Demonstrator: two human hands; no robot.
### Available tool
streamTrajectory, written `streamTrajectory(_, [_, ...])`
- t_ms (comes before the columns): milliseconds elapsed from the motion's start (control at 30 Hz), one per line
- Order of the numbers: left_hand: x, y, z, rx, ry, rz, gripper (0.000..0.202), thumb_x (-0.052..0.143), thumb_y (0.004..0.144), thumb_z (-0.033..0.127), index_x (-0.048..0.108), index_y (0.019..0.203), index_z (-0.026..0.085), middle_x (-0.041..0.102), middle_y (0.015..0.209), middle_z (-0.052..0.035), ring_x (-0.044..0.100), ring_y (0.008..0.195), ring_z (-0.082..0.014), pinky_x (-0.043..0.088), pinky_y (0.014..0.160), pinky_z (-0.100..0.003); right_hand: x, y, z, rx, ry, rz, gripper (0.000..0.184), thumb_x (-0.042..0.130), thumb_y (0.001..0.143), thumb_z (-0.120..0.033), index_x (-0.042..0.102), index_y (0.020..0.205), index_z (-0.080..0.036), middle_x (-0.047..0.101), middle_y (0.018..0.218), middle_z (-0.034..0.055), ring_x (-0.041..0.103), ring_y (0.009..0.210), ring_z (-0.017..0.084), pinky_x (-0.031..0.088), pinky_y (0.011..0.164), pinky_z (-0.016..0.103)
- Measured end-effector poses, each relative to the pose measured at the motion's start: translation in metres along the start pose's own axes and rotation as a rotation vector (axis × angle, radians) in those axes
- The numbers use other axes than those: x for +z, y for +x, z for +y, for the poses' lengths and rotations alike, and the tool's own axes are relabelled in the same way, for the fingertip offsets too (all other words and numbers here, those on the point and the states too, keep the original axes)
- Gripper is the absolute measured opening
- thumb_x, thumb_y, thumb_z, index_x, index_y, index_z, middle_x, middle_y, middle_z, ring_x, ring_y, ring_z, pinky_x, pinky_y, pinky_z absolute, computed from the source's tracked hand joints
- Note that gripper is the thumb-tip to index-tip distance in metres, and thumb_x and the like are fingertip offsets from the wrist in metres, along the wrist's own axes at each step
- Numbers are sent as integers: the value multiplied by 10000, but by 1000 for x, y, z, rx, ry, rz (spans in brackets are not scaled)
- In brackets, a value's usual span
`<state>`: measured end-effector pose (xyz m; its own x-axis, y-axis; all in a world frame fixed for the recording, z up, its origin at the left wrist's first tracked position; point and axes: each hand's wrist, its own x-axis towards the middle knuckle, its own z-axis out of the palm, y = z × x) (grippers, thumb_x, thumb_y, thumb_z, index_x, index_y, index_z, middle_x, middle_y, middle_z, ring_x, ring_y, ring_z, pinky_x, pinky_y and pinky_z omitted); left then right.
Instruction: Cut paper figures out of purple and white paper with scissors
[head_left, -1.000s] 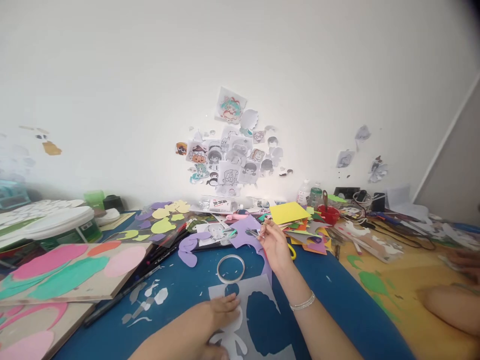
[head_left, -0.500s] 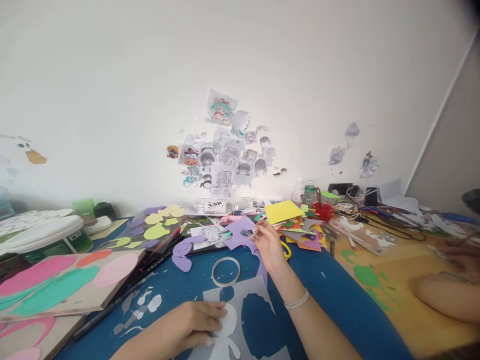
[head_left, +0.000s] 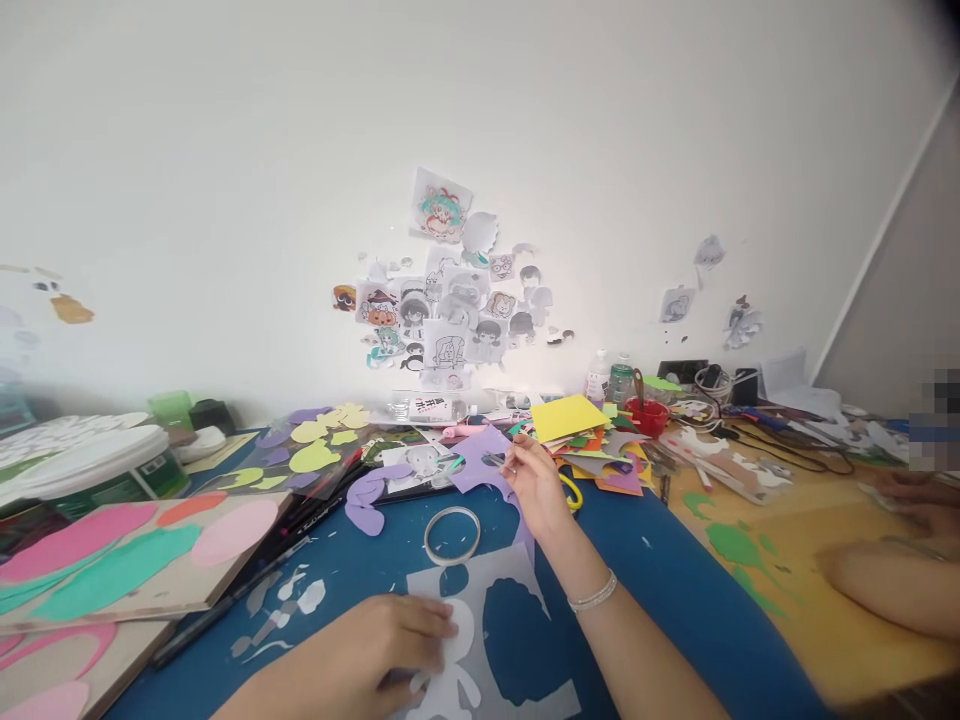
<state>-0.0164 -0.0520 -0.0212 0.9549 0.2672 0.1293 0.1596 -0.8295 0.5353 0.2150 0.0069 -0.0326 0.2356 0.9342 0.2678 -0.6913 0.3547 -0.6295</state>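
Observation:
My right hand (head_left: 536, 490) reaches forward over the blue table cover (head_left: 660, 580), fingers pinched on a small thing I cannot make out, right beside a purple paper cut-out (head_left: 480, 462). A bracelet sits on that wrist. My left hand (head_left: 390, 650) lies near the bottom edge, fingers curled and pressing on a white paper sheet (head_left: 491, 640) with shapes cut out of it. A clear tape ring (head_left: 451, 535) lies between the two hands. Yellow-handled scissors (head_left: 574, 492) lie just right of my right hand.
A stack of coloured paper with a yellow sheet (head_left: 568, 416) on top lies beyond the right hand. Boards with pink and green shapes (head_left: 127, 555) and a white tub (head_left: 97, 465) stand at the left. Another person's arm (head_left: 885, 590) rests at the right. Drawings (head_left: 450, 300) cover the wall.
The view has shifted slightly. My left hand has slid a little leftward and down on the white sheet. My right hand stays by the purple cut-out.

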Motion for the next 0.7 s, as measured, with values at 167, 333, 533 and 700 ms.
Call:
streamTrajectory(167, [1,5,-2,-72,-63,82,298,411,878,354,691,841,258,691,966,-67,612,958,-223,431,936,-336,2,-2,-1,1,-25,8,184,696,657,-200,593,810,-190,546,648,-28,510,589,106,444,556,222])
streamTrajectory(333, [1,20,-26,-484,-240,391,352,459,813,516,622,775,206,653,761,-42,612,729,-193,469,634,-259,5,-6,-3,28,7,-109,214,709,680,-206,596,861,-202,552,663,-33,516,625,97,457,610,210])
streamTrajectory(533, [10,35,-62,-796,-659,646,487,538,645,662,499,751,188,588,658,0,597,638,-175,433,514,-230,14,-20,-5,206,-72,-369,333,747,651,-251,603,949,-214,564,671,-38,544,642,105,475,703,260])
streamTrajectory(700, [14,34,-58,-774,-761,730,453,560,645,624,485,770,194,545,632,35,553,584,-139,433,510,-226,25,-35,2,383,-396,-437,336,772,603,-228,630,903,-172,623,694,-15,592,642,108,471,617,214])
